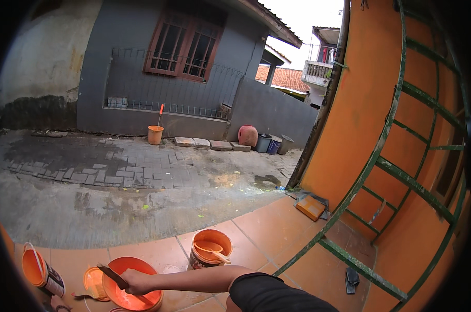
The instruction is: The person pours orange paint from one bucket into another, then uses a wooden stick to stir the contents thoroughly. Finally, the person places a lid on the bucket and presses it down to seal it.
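The right hand (pixel 135 282) is gripping a partly hidden tool (pixel 113 276) over the orange basin (pixel 144 264) — left of it, the left hand (pixel 56 301) is barely showing (grip: I cannot tell) — with floor tiles (pixel 251 244) lying beneath.

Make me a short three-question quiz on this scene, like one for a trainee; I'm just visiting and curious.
1. Multiple choice: the right hand holds a dark stick-like tool above which container?
a) the blue bin
b) the orange basin
c) a wheelbarrow

2. True or false: the ladder on the right is blue.

3. Fill the gap: across the lane, a long tool with a ____ handle stands in the orange bucket.

Key: 1) b; 2) false, it is green; 3) red-orange.
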{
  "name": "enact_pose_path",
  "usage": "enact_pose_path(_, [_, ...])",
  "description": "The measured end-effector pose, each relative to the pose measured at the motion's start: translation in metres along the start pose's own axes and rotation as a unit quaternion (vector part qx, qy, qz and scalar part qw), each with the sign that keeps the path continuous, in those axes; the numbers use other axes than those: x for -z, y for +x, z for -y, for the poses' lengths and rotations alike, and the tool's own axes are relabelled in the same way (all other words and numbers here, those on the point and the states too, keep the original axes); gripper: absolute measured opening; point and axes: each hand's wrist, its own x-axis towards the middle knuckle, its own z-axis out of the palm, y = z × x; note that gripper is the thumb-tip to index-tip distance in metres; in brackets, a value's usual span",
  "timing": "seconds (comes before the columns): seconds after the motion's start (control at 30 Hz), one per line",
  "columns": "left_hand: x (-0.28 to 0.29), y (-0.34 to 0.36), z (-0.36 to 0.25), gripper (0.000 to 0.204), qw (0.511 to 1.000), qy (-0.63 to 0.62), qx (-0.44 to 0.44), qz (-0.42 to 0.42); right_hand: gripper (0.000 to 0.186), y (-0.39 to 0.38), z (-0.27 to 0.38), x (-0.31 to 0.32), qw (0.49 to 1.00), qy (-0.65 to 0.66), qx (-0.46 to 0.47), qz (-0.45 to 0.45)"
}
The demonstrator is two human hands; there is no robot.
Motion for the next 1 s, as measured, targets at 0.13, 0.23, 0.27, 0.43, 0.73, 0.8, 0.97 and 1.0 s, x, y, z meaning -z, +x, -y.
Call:
enact_pose_path(0.13, [0.004,0.001,0.005,0.076,1.000,-0.001,0.000,-0.002,0.014,0.025,-0.008,-0.018,0.995,0.086,0.012,-0.041])
enact_pose_path(0.23, [0.000,0.003,-0.010,0.076,1.000,-0.003,-0.014,0.002,0.015,0.037,-0.045,-0.016,0.987,0.065,0.037,-0.141])
enact_pose_path(0.27, [0.005,0.004,0.001,0.076,1.000,0.000,-0.007,-0.003,0.017,0.041,-0.044,-0.011,0.988,0.040,0.033,-0.148])
enact_pose_path(0.43, [0.009,0.000,0.015,0.075,1.000,0.008,-0.002,-0.011,0.013,0.030,-0.033,0.020,0.987,-0.093,-0.044,-0.120])
enact_pose_path(0.73, [0.035,-0.054,-0.048,0.060,0.999,0.003,-0.033,-0.020,0.011,-0.003,0.001,-0.006,1.000,-0.015,-0.010,0.011])
enact_pose_path(0.8, [0.057,-0.048,-0.043,0.056,0.999,0.011,-0.044,-0.014,0.018,0.018,0.011,-0.002,0.999,0.026,0.011,-0.023])
enact_pose_path(0.97, [0.094,-0.066,-0.049,0.054,0.998,0.041,-0.047,0.010,0.019,0.039,-0.021,0.019,0.993,-0.015,0.026,-0.113])
enact_pose_path(1.0, [0.086,-0.063,-0.044,0.055,0.998,0.042,-0.045,0.008,0.019,0.035,-0.024,0.025,0.992,-0.030,0.004,-0.119])
